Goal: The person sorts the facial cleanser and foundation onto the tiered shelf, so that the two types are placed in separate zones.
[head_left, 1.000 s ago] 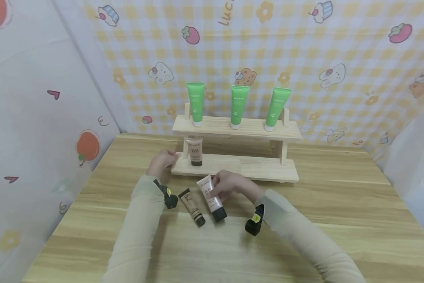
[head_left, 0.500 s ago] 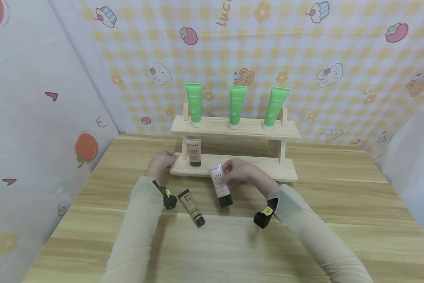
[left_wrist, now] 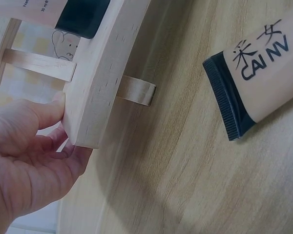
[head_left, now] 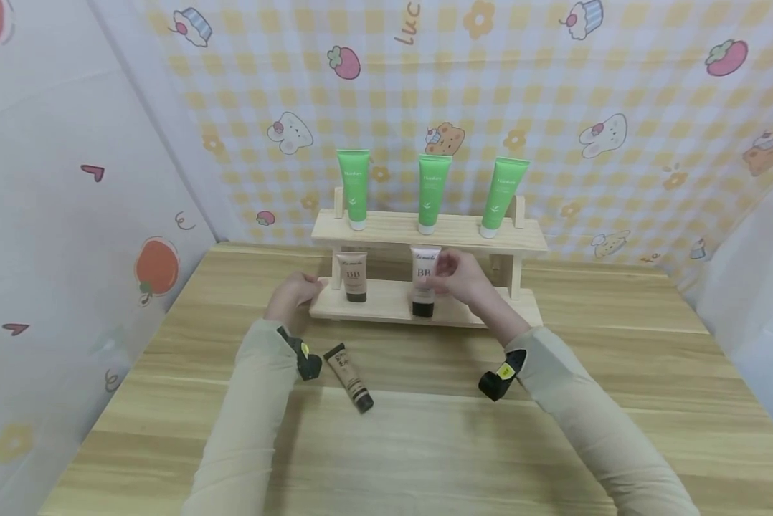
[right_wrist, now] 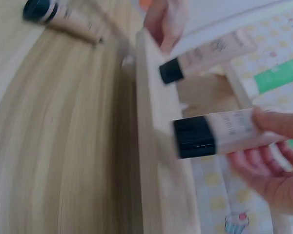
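Observation:
My right hand [head_left: 460,278] pinches a pale pink BB cream tube [head_left: 424,269], upright with its black cap down, close over the middle of the lower board of a wooden two-tier shelf [head_left: 386,308]. In the right wrist view, thumb and fingers hold this tube [right_wrist: 232,130] by its upper part. My left hand [head_left: 296,292] grips the left end of the lower board; the left wrist view shows the thumb on top and fingers beneath. Another BB cream tube [head_left: 354,278] stands cap down on that board, near the left post.
Three green tubes [head_left: 432,190] stand spaced along the upper board. A beige tube with a black cap [head_left: 349,378] lies on the wooden table [head_left: 425,444] in front of the shelf. Behind the shelf hangs a yellow checked cloth [head_left: 386,107].
My right hand has lifted the BB cream tube off the table, carried it up and back to the lower board, and turned it upright. My left hand has stayed on the shelf.

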`<state>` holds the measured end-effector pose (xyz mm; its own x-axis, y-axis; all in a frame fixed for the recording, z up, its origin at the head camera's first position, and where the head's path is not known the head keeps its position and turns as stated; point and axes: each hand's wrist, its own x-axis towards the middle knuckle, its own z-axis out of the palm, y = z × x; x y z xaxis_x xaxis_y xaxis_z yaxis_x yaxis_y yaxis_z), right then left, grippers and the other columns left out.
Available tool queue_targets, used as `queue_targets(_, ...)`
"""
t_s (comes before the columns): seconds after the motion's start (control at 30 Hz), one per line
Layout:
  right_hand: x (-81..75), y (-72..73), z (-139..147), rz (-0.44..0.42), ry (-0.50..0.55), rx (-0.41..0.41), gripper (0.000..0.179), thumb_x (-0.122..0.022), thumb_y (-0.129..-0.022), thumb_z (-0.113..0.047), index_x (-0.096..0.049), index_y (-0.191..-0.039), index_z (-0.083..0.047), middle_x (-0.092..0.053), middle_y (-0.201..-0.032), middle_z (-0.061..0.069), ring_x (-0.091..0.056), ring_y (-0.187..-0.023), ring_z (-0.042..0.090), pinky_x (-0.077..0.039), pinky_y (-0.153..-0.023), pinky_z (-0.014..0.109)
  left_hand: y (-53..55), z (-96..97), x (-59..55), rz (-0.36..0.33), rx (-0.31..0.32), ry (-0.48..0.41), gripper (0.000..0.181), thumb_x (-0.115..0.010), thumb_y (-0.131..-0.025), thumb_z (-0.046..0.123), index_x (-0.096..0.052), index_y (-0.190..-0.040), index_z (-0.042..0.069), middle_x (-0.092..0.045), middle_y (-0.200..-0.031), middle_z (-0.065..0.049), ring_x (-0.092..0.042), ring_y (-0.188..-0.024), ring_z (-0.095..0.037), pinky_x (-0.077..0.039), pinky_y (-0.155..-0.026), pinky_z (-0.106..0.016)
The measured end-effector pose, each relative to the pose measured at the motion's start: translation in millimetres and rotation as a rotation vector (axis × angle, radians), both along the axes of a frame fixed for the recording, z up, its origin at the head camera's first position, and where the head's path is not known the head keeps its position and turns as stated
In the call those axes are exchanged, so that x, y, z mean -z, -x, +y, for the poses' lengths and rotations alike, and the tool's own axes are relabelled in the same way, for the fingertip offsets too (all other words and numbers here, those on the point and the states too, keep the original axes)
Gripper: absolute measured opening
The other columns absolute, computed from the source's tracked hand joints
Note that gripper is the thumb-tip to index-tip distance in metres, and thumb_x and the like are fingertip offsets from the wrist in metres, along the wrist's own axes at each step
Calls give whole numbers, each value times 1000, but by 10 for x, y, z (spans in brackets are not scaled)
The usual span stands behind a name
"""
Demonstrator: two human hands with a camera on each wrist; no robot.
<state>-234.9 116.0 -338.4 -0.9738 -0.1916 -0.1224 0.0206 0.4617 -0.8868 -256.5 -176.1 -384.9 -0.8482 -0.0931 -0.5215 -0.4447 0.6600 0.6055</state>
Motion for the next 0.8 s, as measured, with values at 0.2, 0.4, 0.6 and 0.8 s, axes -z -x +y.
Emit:
queue_targets(0.2, 88, 63, 81, 113, 11, 70, 44, -75, -74, -19, -52, -108, -1, -60, -113, 16, -59, -105, 28, -49, -90, 36, -13, 0, -20, -8, -3, 8, 47, -40, -96, 31, -40, -132, 0, -39, -138, -22, -33, -130, -38, -24, -110, -48)
queue_targets(0.4, 174, 85, 133, 172, 25, 67, 43, -74, -75, -19, -51, -107, -1, -60, -112, 15, -59, -105, 28, -49, -90, 38, -13, -1, -24, -5, -5, -4, 48, -41, -96, 31, -40, -132, 0, -39, -138, -22, -34, -129, -38, -24, -110, -48)
queue_targets(0.6, 258, 80, 147, 171, 47, 39, 44, -74, -75, -18, -51, -108, 0, -59, -113, 17, -59, -106, 29, -48, -92, 38, 5, -3, 12, -12, -15, -19, 48, -41, -96, 30, -39, -133, 0, -38, -139, -23, -34, -129, -39, -25, -110, -48)
queue_targets(0.8, 350, 59, 141, 190, 68, -1, 42, -72, -77, -15, -50, -110, 0, -59, -112, 17, -59, -104, 29, -49, -91, 38, -4, -2, 11, -8, -15, -2, 49, -41, -96, 32, -38, -134, 0, -37, -139, -23, -34, -129, -39, -25, -109, -50)
